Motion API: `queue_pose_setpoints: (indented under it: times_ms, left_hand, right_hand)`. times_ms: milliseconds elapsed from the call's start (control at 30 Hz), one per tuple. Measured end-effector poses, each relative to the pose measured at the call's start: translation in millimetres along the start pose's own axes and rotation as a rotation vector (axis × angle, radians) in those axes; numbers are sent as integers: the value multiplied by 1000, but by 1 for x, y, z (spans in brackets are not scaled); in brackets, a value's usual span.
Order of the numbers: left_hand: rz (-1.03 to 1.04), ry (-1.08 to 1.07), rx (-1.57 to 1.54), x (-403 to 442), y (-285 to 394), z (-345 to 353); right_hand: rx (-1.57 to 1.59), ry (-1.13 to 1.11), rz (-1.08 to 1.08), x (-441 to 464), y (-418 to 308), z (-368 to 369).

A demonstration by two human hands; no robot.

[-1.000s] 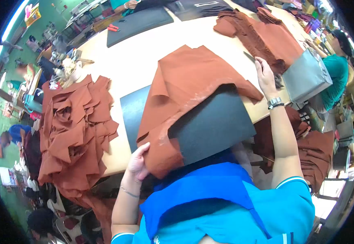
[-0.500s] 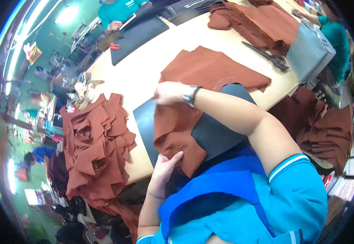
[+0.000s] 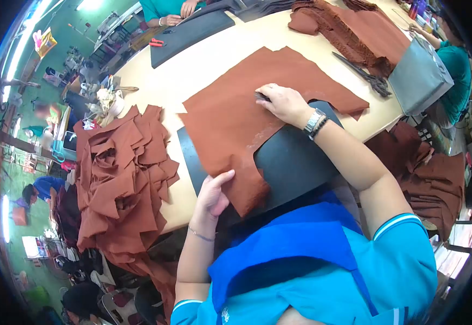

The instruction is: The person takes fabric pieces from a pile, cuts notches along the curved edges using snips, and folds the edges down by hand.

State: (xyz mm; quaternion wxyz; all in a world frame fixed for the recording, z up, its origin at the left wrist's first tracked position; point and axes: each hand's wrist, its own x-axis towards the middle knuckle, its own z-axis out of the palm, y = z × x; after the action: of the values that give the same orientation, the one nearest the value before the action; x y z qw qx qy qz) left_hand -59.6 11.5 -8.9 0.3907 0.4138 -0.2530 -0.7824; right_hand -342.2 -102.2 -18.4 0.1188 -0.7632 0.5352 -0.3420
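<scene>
A large reddish-brown cut piece of fabric or leather (image 3: 230,97) lies spread over a black board (image 3: 295,162) on the table. My left hand (image 3: 214,195) grips the lower left edge of this piece, thumb on top and the other fingers mostly hidden. Above the middle of the piece, my right hand (image 3: 287,105) is closed around a small dark object (image 3: 262,97), mostly covered by the fingers, so its kind does not show. Pale marks run along the piece's curved inner edge.
At left hangs a heap of brown cut pieces (image 3: 122,184) over the table edge. Dark scissors (image 3: 363,76) lie at right beside a grey box (image 3: 423,73). Farther back are a red-handled tool (image 3: 156,42) and a stack of brown material (image 3: 350,32). Co-workers sit around the table.
The brown piece's left part, bunched before, now lies spread flat. My right hand has moved up and right from its left edge and now shows a dark object. My left hand keeps its hold.
</scene>
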Motion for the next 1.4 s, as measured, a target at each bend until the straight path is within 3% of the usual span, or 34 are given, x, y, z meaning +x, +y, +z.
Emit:
queue_pose_setpoints:
  times_ms: [100, 200, 233, 333, 400, 633, 1400]
  left_hand:
    - [7, 86, -56, 20, 10, 5]
    - [-17, 2, -92, 35, 8, -25]
    - [80, 154, -15, 24, 12, 6]
    - [175, 118, 63, 18, 8, 9]
    - [172, 102, 90, 14, 8, 10]
    - [218, 77, 125, 15, 4, 5]
    - [187, 102, 89, 18, 1, 3]
  right_hand:
    - [436, 4, 233, -9, -30, -22]
    - [1081, -358, 537, -42, -58, -33]
    - [1153, -439, 619, -55, -70, -32]
    - [1399, -627, 736, -87, -85, -16]
    - [1453, -721, 861, -89, -88, -10]
    - [1649, -739, 942, -72, -81, 7]
    - [1640, -672, 867, -72, -82, 13]
